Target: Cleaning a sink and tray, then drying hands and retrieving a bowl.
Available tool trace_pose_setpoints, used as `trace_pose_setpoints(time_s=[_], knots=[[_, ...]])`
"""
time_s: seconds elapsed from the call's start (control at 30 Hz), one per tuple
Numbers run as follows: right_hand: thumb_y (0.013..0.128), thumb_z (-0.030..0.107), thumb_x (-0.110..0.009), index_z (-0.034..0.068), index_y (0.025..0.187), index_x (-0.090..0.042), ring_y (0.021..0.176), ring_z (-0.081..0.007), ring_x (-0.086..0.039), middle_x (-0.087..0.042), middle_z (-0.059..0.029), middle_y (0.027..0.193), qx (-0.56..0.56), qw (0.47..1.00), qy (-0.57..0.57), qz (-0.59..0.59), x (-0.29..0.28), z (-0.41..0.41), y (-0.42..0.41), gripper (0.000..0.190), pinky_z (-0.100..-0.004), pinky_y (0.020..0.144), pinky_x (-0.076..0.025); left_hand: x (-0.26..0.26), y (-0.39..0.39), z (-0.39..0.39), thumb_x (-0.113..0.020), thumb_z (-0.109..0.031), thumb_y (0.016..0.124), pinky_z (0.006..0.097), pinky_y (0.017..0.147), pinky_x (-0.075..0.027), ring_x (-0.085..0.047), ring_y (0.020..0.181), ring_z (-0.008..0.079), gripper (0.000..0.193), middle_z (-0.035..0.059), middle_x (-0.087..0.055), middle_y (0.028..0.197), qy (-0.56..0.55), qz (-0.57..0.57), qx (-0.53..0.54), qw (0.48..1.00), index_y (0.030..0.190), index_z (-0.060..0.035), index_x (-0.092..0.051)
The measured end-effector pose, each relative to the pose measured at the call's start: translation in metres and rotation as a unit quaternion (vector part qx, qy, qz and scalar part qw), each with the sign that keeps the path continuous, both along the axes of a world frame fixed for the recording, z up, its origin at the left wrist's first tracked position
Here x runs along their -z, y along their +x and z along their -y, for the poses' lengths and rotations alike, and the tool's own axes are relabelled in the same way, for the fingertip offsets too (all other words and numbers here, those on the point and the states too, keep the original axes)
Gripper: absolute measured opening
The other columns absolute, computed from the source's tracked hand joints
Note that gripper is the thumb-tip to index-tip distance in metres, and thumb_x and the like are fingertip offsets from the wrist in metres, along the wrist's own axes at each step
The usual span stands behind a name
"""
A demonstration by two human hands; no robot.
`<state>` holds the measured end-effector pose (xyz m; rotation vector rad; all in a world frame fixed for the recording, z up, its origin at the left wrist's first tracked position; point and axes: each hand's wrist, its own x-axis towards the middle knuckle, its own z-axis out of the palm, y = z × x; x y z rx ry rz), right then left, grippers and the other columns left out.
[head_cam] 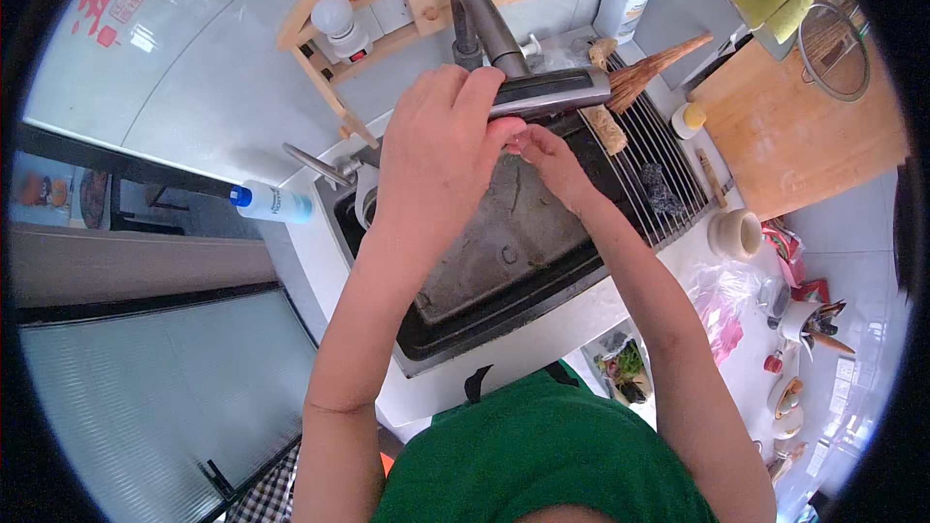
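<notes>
My left hand (443,142) is raised over the sink at the left end of the dark, chrome-edged faucet head (556,93). Its fingers lie over that end, and the thumb reaches beneath. Just below the faucet head, my right hand (556,163) has its fingertips bunched against my left thumb. Whether something small sits between those fingertips is hidden. Under both hands lies the dark sink basin (479,269), with a stained, wet-looking bottom. No running water can be made out.
Right of the basin, a roll-up drying rack (657,181) carries a scouring pad (660,189) and a loofah piece (607,129). A bundled-fibre brush (650,76) points away. A blue-capped bottle (270,203) stands left; a wooden cutting board (792,131) leans right.
</notes>
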<state>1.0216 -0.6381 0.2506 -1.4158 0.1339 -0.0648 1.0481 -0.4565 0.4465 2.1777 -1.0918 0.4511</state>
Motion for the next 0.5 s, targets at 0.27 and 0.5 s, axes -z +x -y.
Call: trace_pose_setpoints(time_s=[0.27,0.5], knots=[[0.095,0.016,-0.051,-0.002,0.110,-0.056,0.095,-0.0138,-0.057,-0.061,-0.0060,0.102,0.012,0.999,-0.033,0.008,-0.030,0.000,-0.013,0.024,-0.0272,0.087,-0.045,0.007,0.005,0.001,-0.068,-0.017,0.077,0.0397,0.074,-0.044,-0.055,0.086,0.0334,0.032,0.0145,-0.057,0.091,-0.042,0.015,0.006,0.999,0.102,-0.0019,-0.055],[0.095,0.013,-0.050,-0.002,0.110,-0.055,0.097,-0.0151,-0.058,-0.061,-0.0071,0.103,0.024,0.997,-0.059,0.038,-0.058,-0.006,-0.026,0.022,-0.0283,0.089,-0.044,0.001,0.006,0.000,-0.068,-0.018,0.078,0.0394,0.075,-0.044,-0.056,0.085,0.0332,0.032,0.0150,-0.058,0.091,-0.034,-0.014,0.012,0.999,0.102,-0.0020,-0.055]])
